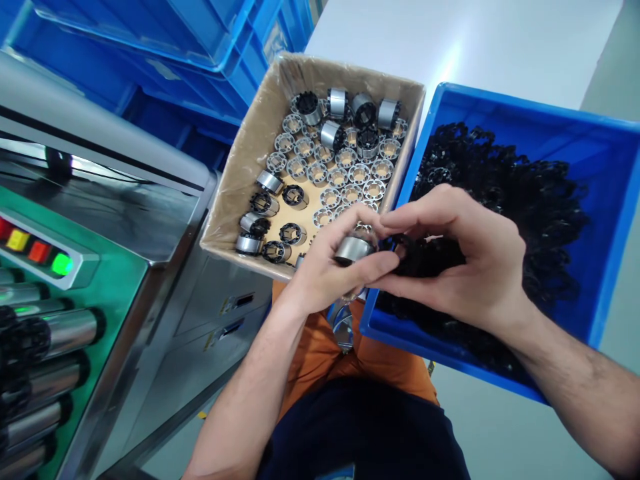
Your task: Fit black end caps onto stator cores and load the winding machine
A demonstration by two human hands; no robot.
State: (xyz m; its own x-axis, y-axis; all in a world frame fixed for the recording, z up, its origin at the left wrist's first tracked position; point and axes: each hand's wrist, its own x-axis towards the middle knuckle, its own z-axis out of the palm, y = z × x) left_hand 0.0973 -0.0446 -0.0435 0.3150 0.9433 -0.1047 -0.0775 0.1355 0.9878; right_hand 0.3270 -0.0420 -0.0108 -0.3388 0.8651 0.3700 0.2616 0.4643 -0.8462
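My left hand point(340, 257) is closed around a silver metal stator core point(355, 249), a short ring-shaped cylinder, above the near right corner of the cardboard box. Close against it, my right hand point(460, 260) grips a black plastic end piece point(407, 253) between thumb and fingers. The fingertips of both hands meet between the two parts, and part of the black piece is hidden. Inside the cardboard box point(235, 193) stand rows of bare metal cores point(337, 177), along with several cores that have black ends point(295, 196).
A blue bin point(600, 267) piled with black plastic parts point(505, 180) stands at the right. Blue crates point(200, 87) are stacked at the upper left. A machine with a green panel point(115, 267), lit buttons point(40, 250) and several metal cylinders point(70, 331) fills the left side.
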